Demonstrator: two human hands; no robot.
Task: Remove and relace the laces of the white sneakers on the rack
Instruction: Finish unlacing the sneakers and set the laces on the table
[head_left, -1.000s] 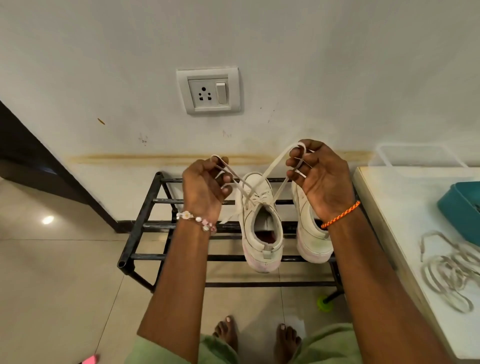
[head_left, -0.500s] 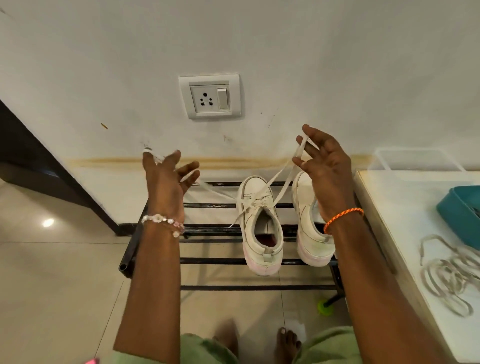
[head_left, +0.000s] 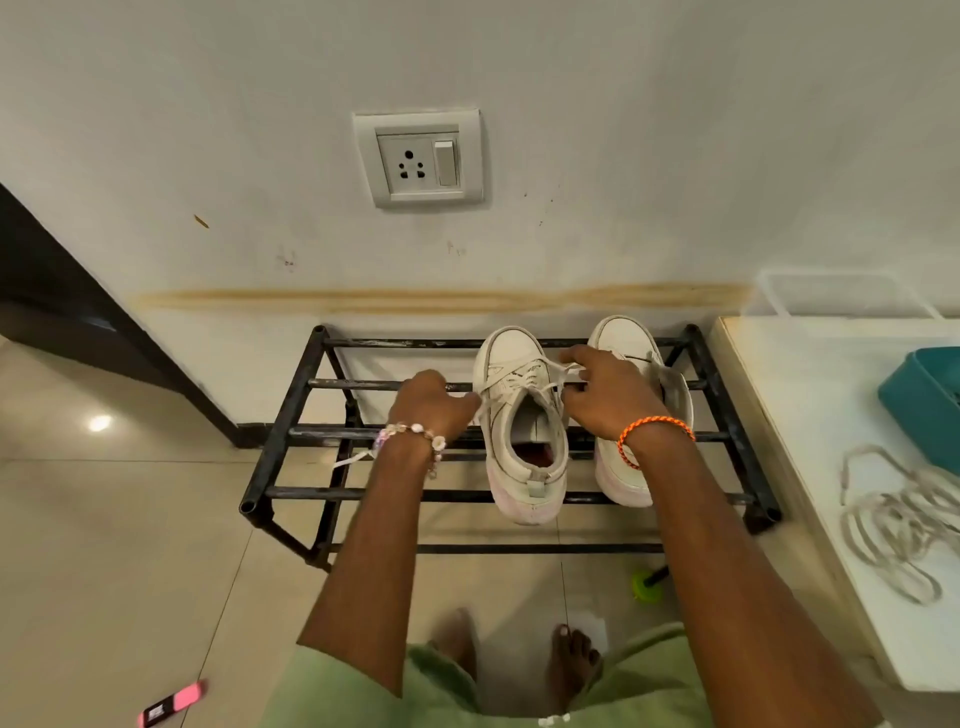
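Note:
Two white sneakers stand toes to the wall on the black metal rack (head_left: 291, 410). The left sneaker (head_left: 524, 441) carries a white lace (head_left: 524, 384) through its upper eyelets. My left hand (head_left: 431, 405) sits just left of that shoe, fingers curled round one lace end, whose tail hangs below my wrist. My right hand (head_left: 605, 395) is over the gap between the shoes and pinches the other lace end near the eyelets. It covers part of the right sneaker (head_left: 623, 338), which shows no lace.
A white table (head_left: 810, 467) at the right holds a loose lace (head_left: 893, 519) and a teal tray (head_left: 924, 400). A wall socket (head_left: 421, 158) is above the rack. A pink object (head_left: 171, 701) and a green ball (head_left: 647, 587) lie on the tiled floor near my feet.
Both hands have come down from chest height, where they held the lace ends spread wide, to the left sneaker on the rack. The lace is now short and close to the eyelets.

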